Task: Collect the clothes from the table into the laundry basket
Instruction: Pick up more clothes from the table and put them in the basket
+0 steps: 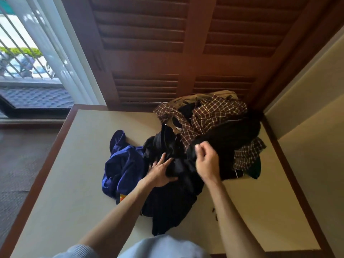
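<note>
A heap of clothes lies on the cream table with a wooden rim. A blue garment spreads at the heap's left side. A black garment runs down the middle toward me. A brown checked shirt and a khaki piece pile up at the back right. My left hand lies flat on the black garment with fingers spread. My right hand pinches another black cloth at its edge. No laundry basket is in view.
Brown louvred wooden doors stand right behind the table. A cream wall closes the right side. A window with bars is at the far left, above a dark floor.
</note>
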### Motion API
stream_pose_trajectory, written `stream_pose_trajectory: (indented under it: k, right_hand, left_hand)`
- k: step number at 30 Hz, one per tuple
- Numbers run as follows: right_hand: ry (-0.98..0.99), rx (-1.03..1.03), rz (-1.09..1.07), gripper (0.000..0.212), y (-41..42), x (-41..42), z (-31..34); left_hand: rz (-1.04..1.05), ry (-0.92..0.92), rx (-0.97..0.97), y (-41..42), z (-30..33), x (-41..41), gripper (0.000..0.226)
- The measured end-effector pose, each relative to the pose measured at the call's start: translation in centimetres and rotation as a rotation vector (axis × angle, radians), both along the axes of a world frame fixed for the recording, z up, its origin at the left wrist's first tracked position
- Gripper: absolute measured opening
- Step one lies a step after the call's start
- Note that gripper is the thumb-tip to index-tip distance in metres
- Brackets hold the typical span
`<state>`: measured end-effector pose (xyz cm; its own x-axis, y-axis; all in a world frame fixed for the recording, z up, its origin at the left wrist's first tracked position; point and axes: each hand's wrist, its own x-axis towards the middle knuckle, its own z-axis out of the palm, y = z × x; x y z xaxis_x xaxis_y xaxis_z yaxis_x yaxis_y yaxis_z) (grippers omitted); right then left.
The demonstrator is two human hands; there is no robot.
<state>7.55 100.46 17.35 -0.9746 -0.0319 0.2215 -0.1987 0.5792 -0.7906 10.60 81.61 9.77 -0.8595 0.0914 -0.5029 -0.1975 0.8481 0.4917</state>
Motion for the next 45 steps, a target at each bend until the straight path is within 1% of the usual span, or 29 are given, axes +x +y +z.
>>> stream_pose_trajectory:
  k: [2,4,6,7,8,9,12,14,15,17,19,20,21,23,24,25,27,29,31,34,35,37,38,39,40,41,42,43,45]
  right_hand:
    - [-0.155,-0.039,0.259,0.027,-2.6,2.9,-0.3]
    - [-0.434,0.036,0.524,0.026,-4.3,5.8,-1.6]
    - [-0.667,0.185,0.728,0.021,-5.2,8.6,-3.6]
    - [-0.723,0.244,0.778,0.019,-5.7,9.6,-4.1]
    - [-0.758,0.251,0.801,0.019,-6.1,10.1,-4.2]
    - [-0.766,0.248,0.807,0.020,-6.5,10.2,-4.0]
    - [-0.683,0.316,0.853,0.024,-6.9,9.0,-2.5]
    - [-0.682,0.203,0.803,0.028,-6.1,8.1,-1.7]
    - [-0.700,0.075,0.705,0.021,-5.4,8.1,-1.1]
    - [-0.549,-0.106,0.410,0.017,-2.8,7.8,-1.1]
    - [-0.356,-0.090,0.060,0.022,0.0,7.3,-2.1]
    - [-0.345,-0.014,-0.056,0.037,1.1,7.1,-2.6]
    - [-0.445,0.029,-0.103,0.059,1.7,7.1,-2.9]
    - [-0.817,-0.120,-0.077,0.089,1.2,7.9,-3.3]
    - [-0.956,-0.254,-0.047,0.095,0.2,8.7,-3.4]
    - [-1.017,-0.358,-0.033,0.099,-1.1,9.3,-3.6]
    - [-0.985,-0.453,-0.034,0.110,-3.6,10.1,-4.7]
    - [-0.916,-0.499,-0.107,0.111,-5.4,9.9,-5.4]
    - [-0.870,-0.576,-0.199,0.091,-5.8,8.5,-5.4]
    - [-0.763,-0.615,-0.192,0.077,-5.3,6.1,-4.0]
    - [-0.657,-0.576,-0.177,0.077,-5.1,5.6,-3.1]
    - [-0.335,-0.408,-0.147,0.080,-4.5,5.2,-1.0]
    - [-0.157,-0.293,-0.122,0.082,-4.3,5.3,-0.2]
    - [-0.007,-0.154,-0.094,0.084,-4.2,5.5,0.6]
    - [0.100,0.004,-0.077,0.085,-4.4,5.5,1.1]
    - [0.154,0.172,-0.061,0.087,-4.8,5.5,1.3]
    - [0.148,0.348,-0.028,0.090,-5.2,5.7,0.8]
    - [0.084,0.504,0.035,0.095,-5.5,5.8,-0.1]
    - [-0.122,0.705,0.211,0.099,-5.6,5.8,-3.2]
  left_hand:
    - [0.175,-0.077,0.394,-1.4,1.1,-0.6,0.078]
    - [0.453,-0.045,0.764,-3.3,2.6,-0.9,0.058]
    - [0.670,-0.031,0.948,-4.3,4.3,-1.0,0.045]
    - [0.702,-0.014,0.965,-4.2,5.1,-1.0,0.038]
    - [0.673,0.010,0.919,-3.8,5.7,-0.8,0.033]
    - [0.577,0.040,0.830,-3.1,6.0,-0.5,0.038]
    - [0.157,0.077,0.238,-0.3,3.7,0.7,0.076]
    - [0.153,0.085,0.039,0.5,2.1,1.3,0.082]
    - [0.215,0.108,0.011,0.2,1.8,1.6,0.082]
    - [0.297,0.217,-0.083,-0.8,2.0,2.4,0.085]
    - [0.340,0.296,-0.195,-2.3,1.8,3.2,0.093]
    - [0.358,0.283,-0.222,-2.9,1.5,3.4,0.098]
    - [0.367,0.246,-0.221,-3.2,1.2,3.6,0.100]
    - [0.367,0.155,-0.156,-3.1,0.6,3.8,0.097]
    - [0.362,0.136,-0.126,-3.0,0.4,3.8,0.093]
    - [0.364,0.131,-0.109,-2.8,0.4,3.9,0.090]
    - [0.375,0.121,-0.108,-2.7,0.6,3.8,0.084]
    - [0.366,0.081,-0.097,-2.9,1.3,3.2,0.076]
    - [0.355,0.064,-0.068,-2.6,2.2,2.5,0.061]
    - [0.342,0.218,-0.015,-1.4,4.2,2.1,0.047]
    - [0.383,0.283,0.116,-1.1,5.1,2.0,0.044]
    - [0.516,0.318,0.565,-1.2,6.2,1.6,0.048]
    - [0.580,0.290,0.782,-1.3,6.5,1.5,0.057]
    - [0.623,0.253,0.915,-1.4,6.3,1.4,0.067]
    - [0.636,0.203,0.946,-1.4,6.1,1.6,0.072]
    - [0.617,0.166,0.936,-1.5,5.5,2.0,0.069]
    - [0.587,0.126,0.903,-1.8,4.5,2.6,0.055]
    - [0.589,0.088,0.838,-2.0,3.6,3.1,0.041]
    - [0.601,0.043,0.614,-2.9,1.6,3.8,0.037]
